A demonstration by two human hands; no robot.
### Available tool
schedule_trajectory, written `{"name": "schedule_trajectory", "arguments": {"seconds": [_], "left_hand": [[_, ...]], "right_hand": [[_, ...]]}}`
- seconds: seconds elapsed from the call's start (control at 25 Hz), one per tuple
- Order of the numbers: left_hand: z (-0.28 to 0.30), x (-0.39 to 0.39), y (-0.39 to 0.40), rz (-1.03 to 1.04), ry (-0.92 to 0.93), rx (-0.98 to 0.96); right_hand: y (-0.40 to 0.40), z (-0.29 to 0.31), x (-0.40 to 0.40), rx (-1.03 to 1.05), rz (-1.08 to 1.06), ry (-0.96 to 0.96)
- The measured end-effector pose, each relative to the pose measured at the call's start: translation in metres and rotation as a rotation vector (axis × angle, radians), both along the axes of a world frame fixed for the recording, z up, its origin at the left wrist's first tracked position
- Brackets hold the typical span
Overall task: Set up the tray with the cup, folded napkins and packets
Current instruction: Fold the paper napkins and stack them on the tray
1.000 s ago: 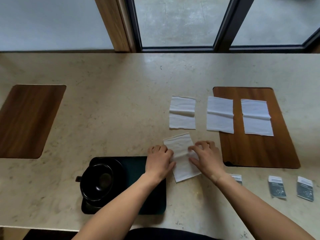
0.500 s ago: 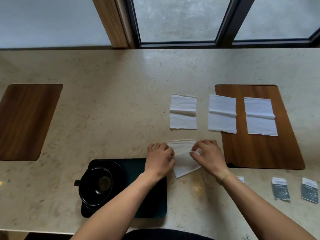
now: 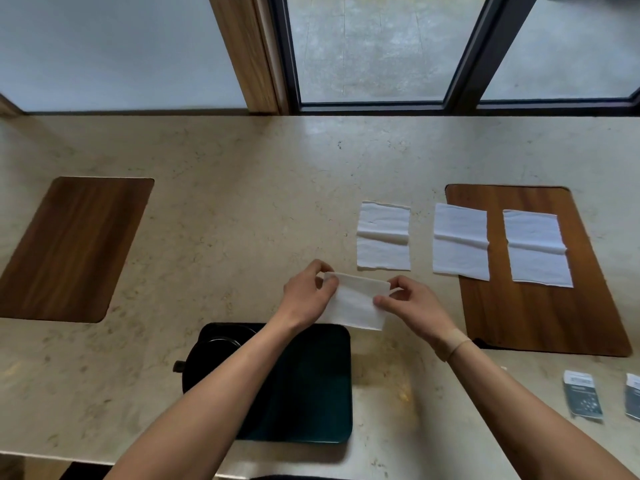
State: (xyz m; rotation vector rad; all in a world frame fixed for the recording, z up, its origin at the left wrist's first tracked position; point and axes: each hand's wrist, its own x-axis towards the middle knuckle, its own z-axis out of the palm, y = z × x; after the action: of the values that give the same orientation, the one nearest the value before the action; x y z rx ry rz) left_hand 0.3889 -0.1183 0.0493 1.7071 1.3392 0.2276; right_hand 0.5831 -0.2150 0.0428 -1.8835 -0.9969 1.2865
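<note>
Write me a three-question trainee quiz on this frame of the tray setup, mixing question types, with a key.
1. True or false: the left hand and right hand both pinch the napkin being folded.
2. How many other napkins lie flat beyond the hands?
A) two B) three C) five
3. Fill in: the black cup sits at the ____ end of the dark tray.

Key:
1. True.
2. B: the left napkin on the counter, the middle napkin overlapping the edge of the wooden mat, and the right napkin on it.
3. Left.
</note>
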Motion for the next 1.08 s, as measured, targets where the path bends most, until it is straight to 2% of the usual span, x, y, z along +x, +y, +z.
{"name": "schedule_trajectory", "arguments": {"seconds": [0.16, 0.28, 0.48, 0.56, 0.68, 0.88, 1.08], "left_hand": [[0.004, -0.023, 0.02, -0.007, -0.021, -0.081], [0.0, -0.041, 0.038, -0.025, 0.033, -0.076], [-0.029, -0.057, 0.061, 0.009, 0.187, -0.022], [-0.043, -0.061, 0.065, 0.0, 0.239, 0.002], [-0.06, -0.065, 0.069, -0.081, 0.315, 0.081], [-0.075, -0.062, 0.071, -0.188, 0.431, 0.338], [-0.078, -0.062, 0.07, -0.22, 0.474, 0.399]], "right_hand": [[0.024, -0.003, -0.022, 0.022, -0.126, 0.015], [0.047, -0.01, -0.038, 0.01, -0.167, 0.0], [0.071, -0.032, -0.057, -0.054, -0.048, -0.137], [0.077, -0.042, -0.06, -0.083, 0.014, -0.25], [0.083, -0.055, -0.064, -0.109, 0.058, -0.41], [0.086, -0.065, -0.068, -0.063, 0.133, -0.614], [0.084, -0.065, -0.067, -0.022, 0.15, -0.643]]}}
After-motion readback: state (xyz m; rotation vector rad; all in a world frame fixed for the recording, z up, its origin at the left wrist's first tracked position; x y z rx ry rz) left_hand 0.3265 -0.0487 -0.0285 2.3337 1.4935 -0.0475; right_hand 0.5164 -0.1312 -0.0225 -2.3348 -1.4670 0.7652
